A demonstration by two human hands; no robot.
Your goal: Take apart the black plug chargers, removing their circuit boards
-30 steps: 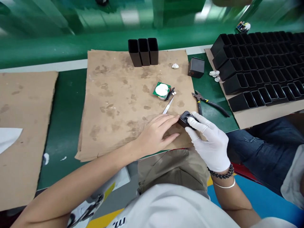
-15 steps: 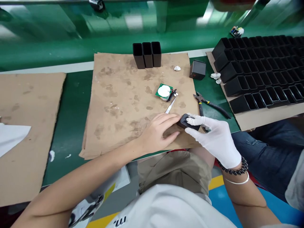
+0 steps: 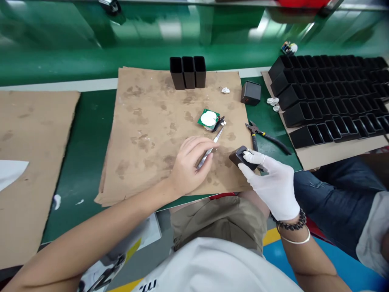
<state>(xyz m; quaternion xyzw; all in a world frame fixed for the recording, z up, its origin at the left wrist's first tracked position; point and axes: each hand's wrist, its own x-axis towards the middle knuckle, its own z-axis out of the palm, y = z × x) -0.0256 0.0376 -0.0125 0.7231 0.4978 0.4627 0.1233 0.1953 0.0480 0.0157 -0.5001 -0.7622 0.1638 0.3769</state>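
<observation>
My right hand (image 3: pixel 273 182), in a white glove, grips a small black plastic case (image 3: pixel 236 156) near the front edge of the cardboard. Its gloved thumb and fingers press on the case's end face. To the left, my bare left hand (image 3: pixel 190 166) is over the cardboard with thumb and fingers apart. Silver tweezers (image 3: pixel 208 152) show in the gap between that thumb and the fingers, apparently lying flat. Just beyond their tip sits a green circuit board (image 3: pixel 209 118) with a round white patch and a short black lead. Cutting pliers (image 3: pixel 254 132) lie beyond the gloved hand.
Three tall black sleeves (image 3: pixel 188 73) stand at the back of the cardboard sheet (image 3: pixel 146 162). A black cube-shaped charger (image 3: pixel 251 93) and white scraps (image 3: pixel 225 90) are nearby. Rows of black sleeves (image 3: pixel 308 136) fill the right side, where another person's leg (image 3: pixel 322 194) shows.
My left hand has come away from the black case and moved left, over the tweezers. The right hand keeps hold of the case, which is now more tilted. The view has shifted slightly.
</observation>
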